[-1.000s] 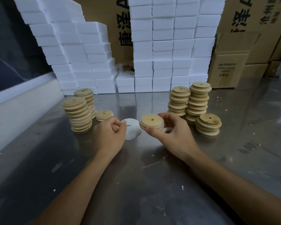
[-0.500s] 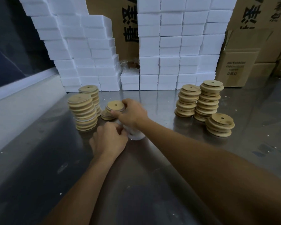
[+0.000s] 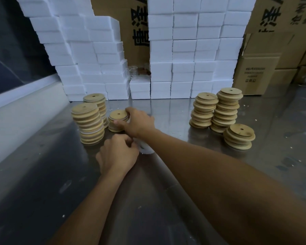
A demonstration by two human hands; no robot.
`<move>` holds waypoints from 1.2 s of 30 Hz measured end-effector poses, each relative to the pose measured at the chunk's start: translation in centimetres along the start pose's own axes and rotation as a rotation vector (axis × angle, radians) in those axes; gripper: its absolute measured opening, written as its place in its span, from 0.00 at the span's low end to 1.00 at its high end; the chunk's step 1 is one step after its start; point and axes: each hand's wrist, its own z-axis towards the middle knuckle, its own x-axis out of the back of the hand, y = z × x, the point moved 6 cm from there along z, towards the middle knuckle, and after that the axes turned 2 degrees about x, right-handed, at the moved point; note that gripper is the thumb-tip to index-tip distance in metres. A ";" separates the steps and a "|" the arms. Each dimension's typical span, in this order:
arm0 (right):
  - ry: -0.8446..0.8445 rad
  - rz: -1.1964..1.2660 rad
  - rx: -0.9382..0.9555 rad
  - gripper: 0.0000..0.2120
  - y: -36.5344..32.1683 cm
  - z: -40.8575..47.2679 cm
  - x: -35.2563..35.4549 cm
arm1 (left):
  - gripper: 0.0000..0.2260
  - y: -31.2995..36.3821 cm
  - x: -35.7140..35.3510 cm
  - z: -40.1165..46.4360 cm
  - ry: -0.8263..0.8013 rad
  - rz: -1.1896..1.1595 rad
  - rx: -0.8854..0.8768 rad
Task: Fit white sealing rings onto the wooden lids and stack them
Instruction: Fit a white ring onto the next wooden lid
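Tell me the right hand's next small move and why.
Probably let go and draw back. The right hand holds a wooden lid already sitting on the short stack beside the taller ringed stacks, so its grip has nothing left to do. The left hand is at the white rings.

lid point(image 3: 117, 114): round pale wood, centre hole, lying flat atop a short stack, at the right hand's point(image 3: 137, 123) fingertips | finished stacks point(image 3: 89, 123): two tall columns just left of that hand | rings point(image 3: 145, 147): white pile, partly hidden, against the left hand point(image 3: 117, 153) | bare lids point(image 3: 223, 112): three stacks well right of both hands
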 end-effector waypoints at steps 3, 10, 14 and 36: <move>-0.104 -0.021 -0.018 0.31 -0.2 0.2 -0.8 | 0.06 -0.1 0.0 0.0 0.002 0.002 -0.013; 0.045 0.020 0.067 0.27 -0.3 -1.8 2.1 | 0.05 0.2 0.3 -0.1 0.030 -0.028 -0.049; 0.132 0.048 0.127 0.19 1.0 -4.9 5.6 | 0.07 0.9 0.2 -0.3 0.010 -0.087 -0.148; 0.540 -0.110 -0.323 0.09 16.9 -17.1 17.4 | 0.12 2.2 -0.5 -1.3 -0.165 -0.212 -0.405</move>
